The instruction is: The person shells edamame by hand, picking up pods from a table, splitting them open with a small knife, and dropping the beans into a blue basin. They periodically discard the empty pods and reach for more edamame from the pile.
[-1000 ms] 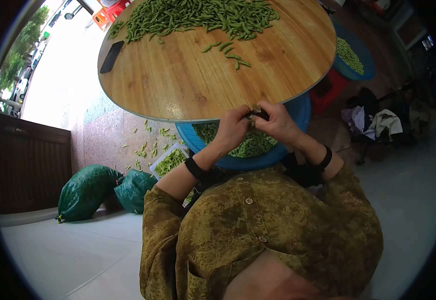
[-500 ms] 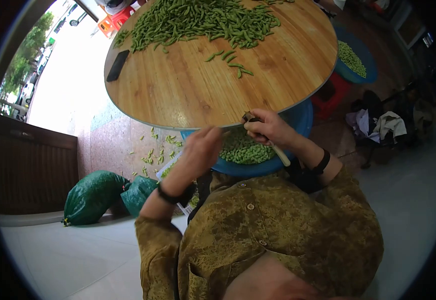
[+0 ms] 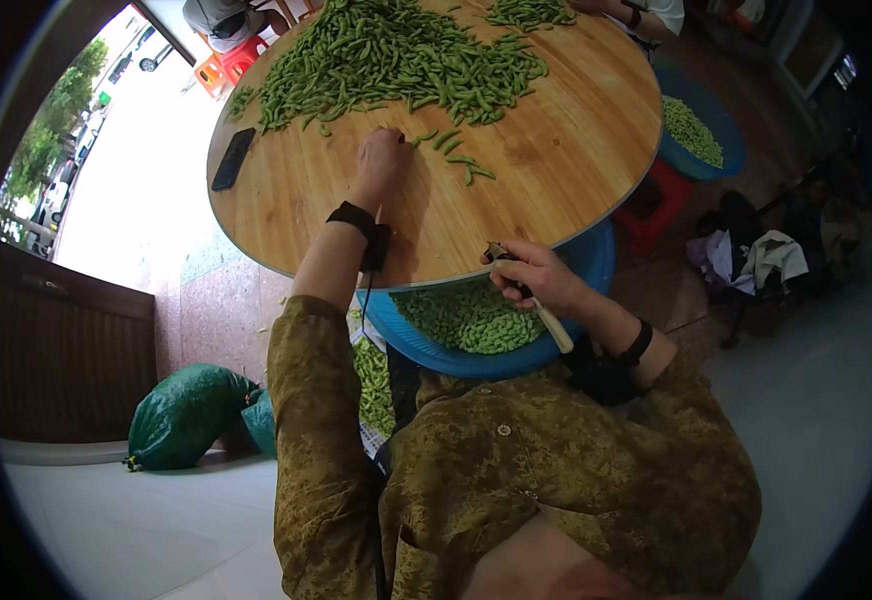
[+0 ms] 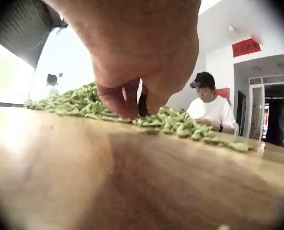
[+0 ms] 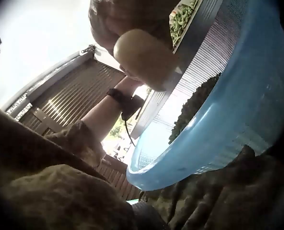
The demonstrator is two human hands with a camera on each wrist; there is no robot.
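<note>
My left hand (image 3: 381, 162) reaches onto the round wooden table (image 3: 556, 150), beside several loose green bean pods (image 3: 461, 160). In the left wrist view its fingers (image 4: 120, 103) point down, tips close over the tabletop and overlapping the pods; whether they pinch one I cannot tell. At the near edge, my right hand (image 3: 546, 278) grips a tool with a pale rounded handle (image 3: 560, 334); a small brownish end sticks out by the thumb. Below it sits a blue basin (image 5: 204, 139) with shelled green beans (image 3: 481, 325), partly under the table edge.
A large pile of pods (image 3: 386, 65) covers the far side, near a flat black object (image 3: 232, 160). Another blue basin (image 3: 728, 170) stands right, above a red stool (image 3: 661, 210). A person in white (image 4: 223, 110) sits opposite. Green bags (image 3: 186, 415) lie left on the floor.
My left hand has left the right hand and moved forward and left onto the table, near the loose pods. The right hand stays near the table edge, still holding the tool.
</note>
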